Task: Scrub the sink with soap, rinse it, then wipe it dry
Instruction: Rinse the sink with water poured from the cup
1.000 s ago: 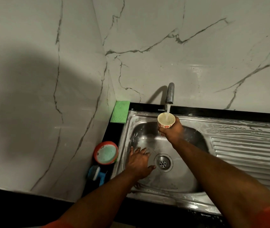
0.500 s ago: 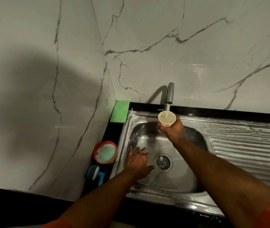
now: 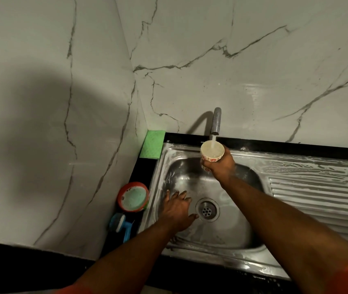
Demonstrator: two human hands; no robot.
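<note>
A steel sink [image 3: 228,236] with a round drain [image 3: 207,209] fills the lower middle of the view, its basin wet and streaked with suds. My right hand [image 3: 220,165] holds a small white cup with red flowers [image 3: 212,151] upright under the tap [image 3: 216,120]; water runs into the cup, which is nearly full. My left hand [image 3: 176,210] lies flat on the basin floor just left of the drain, fingers spread, holding nothing.
A green cloth [image 3: 153,144] lies on the black counter at the back left corner. A round red tub of green soap [image 3: 133,197] and a blue scrubber [image 3: 121,227] sit left of the sink. The soapy ribbed drainboard [image 3: 317,196] extends right. Marble walls stand behind and left.
The cup has stayed under the running tap and filled further. My left hand has barely shifted on the basin floor.
</note>
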